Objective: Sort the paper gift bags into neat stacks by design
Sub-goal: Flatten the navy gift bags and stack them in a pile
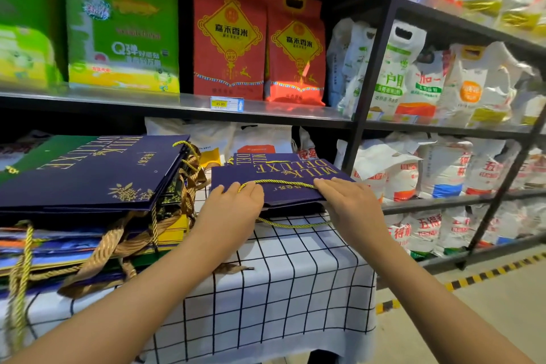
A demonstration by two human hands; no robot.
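A small stack of navy "Milk Deluxe" gift bags with gold cord handles lies flat at the far right of the table. My left hand rests with straight fingers on the stack's near left edge. My right hand lies flat on its near right edge. To the left sits a tall mixed pile of gift bags, topped by a larger navy "Milk Deluxe" bag beside a green one. Gold cords and ribbon handles spill from the pile's side.
The table wears a white cloth with a black grid. Behind it stand black metal shelves with green, red and white rice bags. A yellow-black striped line runs along the floor at the right.
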